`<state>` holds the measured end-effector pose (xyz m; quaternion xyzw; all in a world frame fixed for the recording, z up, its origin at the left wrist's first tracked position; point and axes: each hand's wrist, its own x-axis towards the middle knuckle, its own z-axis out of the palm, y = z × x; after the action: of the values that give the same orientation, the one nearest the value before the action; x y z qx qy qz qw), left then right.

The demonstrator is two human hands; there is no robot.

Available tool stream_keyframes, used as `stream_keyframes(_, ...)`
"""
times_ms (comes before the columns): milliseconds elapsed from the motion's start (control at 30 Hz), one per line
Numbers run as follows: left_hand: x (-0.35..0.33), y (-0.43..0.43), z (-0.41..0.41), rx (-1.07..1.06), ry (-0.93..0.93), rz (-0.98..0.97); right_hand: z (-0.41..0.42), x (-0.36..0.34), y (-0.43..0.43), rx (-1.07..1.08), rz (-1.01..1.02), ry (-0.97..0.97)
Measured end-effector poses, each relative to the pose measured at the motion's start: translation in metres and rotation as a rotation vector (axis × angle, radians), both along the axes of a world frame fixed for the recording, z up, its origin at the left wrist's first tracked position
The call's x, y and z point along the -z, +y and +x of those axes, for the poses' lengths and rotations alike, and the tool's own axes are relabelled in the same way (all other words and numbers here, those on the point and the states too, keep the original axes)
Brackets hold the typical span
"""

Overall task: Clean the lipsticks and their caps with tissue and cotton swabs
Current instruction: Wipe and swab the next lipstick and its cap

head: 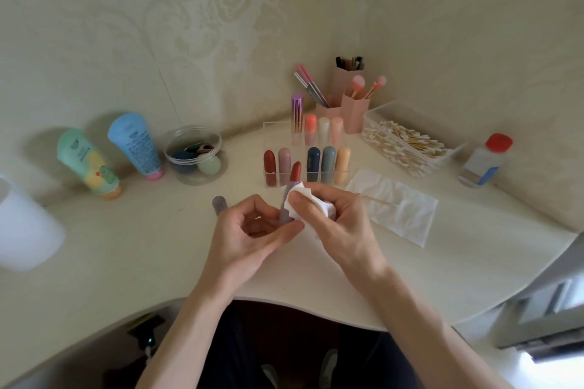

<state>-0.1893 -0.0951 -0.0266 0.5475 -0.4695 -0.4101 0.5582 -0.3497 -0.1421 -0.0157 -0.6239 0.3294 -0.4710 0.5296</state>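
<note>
Left hand, fingers around lipstick; right hand, fingers tight on tissue; cream desk, damask wallpaper.

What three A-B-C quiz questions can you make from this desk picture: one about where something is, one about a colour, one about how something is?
1. Where is the pile of cotton swabs? A on the floor; B in the clear box at the right; C in a drawer.
2. What colour is the lid on the bottle? A green; B black; C red.
3. The lipstick in the left hand is: A uncapped; B capped; C snapped in two.
Answers: B, swabs fill the box; C, the lid is red; A, its red stick shows bare against the tissue the right hand pinches.
</note>
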Motion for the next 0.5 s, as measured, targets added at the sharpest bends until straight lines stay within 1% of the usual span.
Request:
stream_keyframes(100,-0.0005,-0.0001,0.0000,0.007,-0.014,0.008,0.0032,0.0006,-0.0003,0.011,-0.008,0.022)
stream_keyframes(200,-0.0021,0.0006,0.0006,0.128,-0.015,-0.004,0.0005,-0.0011,-0.0005,0.027,0.020,-0.036)
stream_keyframes(267,-0.0020,0.0008,0.0001,0.156,-0.025,-0.013,-0.0011,-0.0022,0.0005,0.013,0.022,-0.077)
stream_keyframes(333,-0.0021,0.0006,-0.0010,0.118,-0.028,-0.006,-0.0002,-0.0007,0.0013,0.018,0.019,-0.084)
stream_keyframes(433,-0.0003,-0.0005,0.0001,0.002,0.008,0.008,0.0009,0.0034,-0.0017,0.039,-0.026,0.005)
stream_keyframes(500,0.0014,-0.0005,0.0011,-0.011,-0.015,0.014,0.0010,0.0057,-0.0042,0.015,-0.044,0.055)
